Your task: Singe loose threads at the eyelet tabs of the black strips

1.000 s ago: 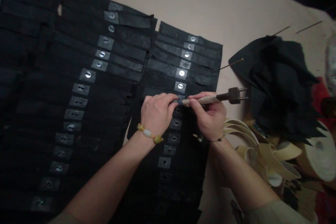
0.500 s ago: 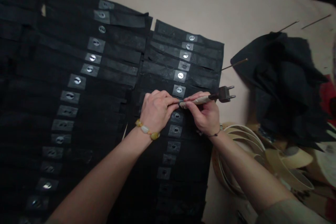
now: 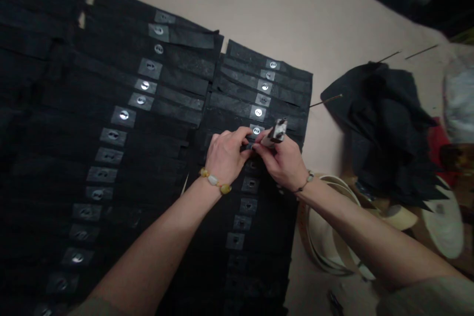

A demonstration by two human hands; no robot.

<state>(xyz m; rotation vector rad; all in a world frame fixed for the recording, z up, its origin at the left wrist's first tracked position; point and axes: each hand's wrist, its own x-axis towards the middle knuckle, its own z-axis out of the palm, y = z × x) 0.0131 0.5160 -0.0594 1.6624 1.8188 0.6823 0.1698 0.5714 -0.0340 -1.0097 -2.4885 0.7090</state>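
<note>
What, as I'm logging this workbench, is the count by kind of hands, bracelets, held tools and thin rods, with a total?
Hands: 2, left hand and right hand
Bracelets: 2, one per wrist
Held tool: 1
Thin rods: 3
Total: 8

Dim overall, soft blur toward edges.

The tool [image 3: 278,133] in the right hand [image 3: 287,162] is now turned: its end with two prongs, which pointed out to the right before, stands up toward the camera, and the tool looks much shorter. The right hand is rolled with it. On the left hand [image 3: 225,155], the pointing finger is now more bent and raised away from the thumb.
</note>
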